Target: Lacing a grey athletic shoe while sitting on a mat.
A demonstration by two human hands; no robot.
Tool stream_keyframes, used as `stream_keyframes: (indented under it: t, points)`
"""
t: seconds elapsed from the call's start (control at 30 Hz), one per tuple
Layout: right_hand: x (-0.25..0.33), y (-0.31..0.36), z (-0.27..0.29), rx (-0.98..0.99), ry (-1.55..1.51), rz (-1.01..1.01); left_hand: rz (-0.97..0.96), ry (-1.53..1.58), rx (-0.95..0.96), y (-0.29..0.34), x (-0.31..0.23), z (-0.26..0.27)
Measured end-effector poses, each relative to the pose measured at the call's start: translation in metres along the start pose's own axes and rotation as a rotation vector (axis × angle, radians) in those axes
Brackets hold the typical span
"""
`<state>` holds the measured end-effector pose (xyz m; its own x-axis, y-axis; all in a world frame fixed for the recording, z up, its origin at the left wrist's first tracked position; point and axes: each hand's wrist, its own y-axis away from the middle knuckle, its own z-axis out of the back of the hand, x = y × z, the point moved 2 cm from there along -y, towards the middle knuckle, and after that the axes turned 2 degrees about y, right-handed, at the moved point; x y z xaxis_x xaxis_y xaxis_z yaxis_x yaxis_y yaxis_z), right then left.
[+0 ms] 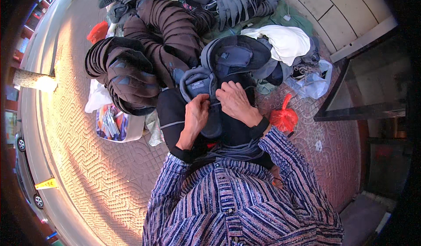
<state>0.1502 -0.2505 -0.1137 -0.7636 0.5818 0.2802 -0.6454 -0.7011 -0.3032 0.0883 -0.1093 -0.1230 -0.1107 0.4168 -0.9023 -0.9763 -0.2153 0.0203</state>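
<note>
A grey-blue shoe upper (pixel 196 76) lies across my dark-trousered knees, its padded tongue with a printed label facing up. My left hand (pixel 197 116) pinches its near edge with thumb and fingers. On the other side my right hand (pixel 237 102) has its fingers curled onto the same upper, close to the left fingertips. Whatever fine thing may be between the fingers is too small to make out. Just beyond, a second dark grey upper (pixel 234 55) rests opened out, its inside showing. Grey-blue cords (pixel 243 151) lie across my lap.
Nested stacks of brown uppers (pixel 169 24) and grey uppers (pixel 239 2) spread out ahead. To the left stands a printed box (pixel 115 123) holding thin metallic pieces. A red plastic bag (pixel 283 116) and a white cloth (pixel 285 42) lie right, near a dark-framed glass panel (pixel 364 88).
</note>
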Motion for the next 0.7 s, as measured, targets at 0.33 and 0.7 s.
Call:
stream_keyframes:
  t: [0.33,0.7]
  points:
    - [0.008,-0.007,0.001,0.027,0.05,0.028,0.201,0.197,0.085,-0.018,0.009,-0.002]
    - [0.008,-0.009,0.007,0.027,-0.132,0.044,-0.405,-0.721,0.318,-0.043,-0.019,0.022]
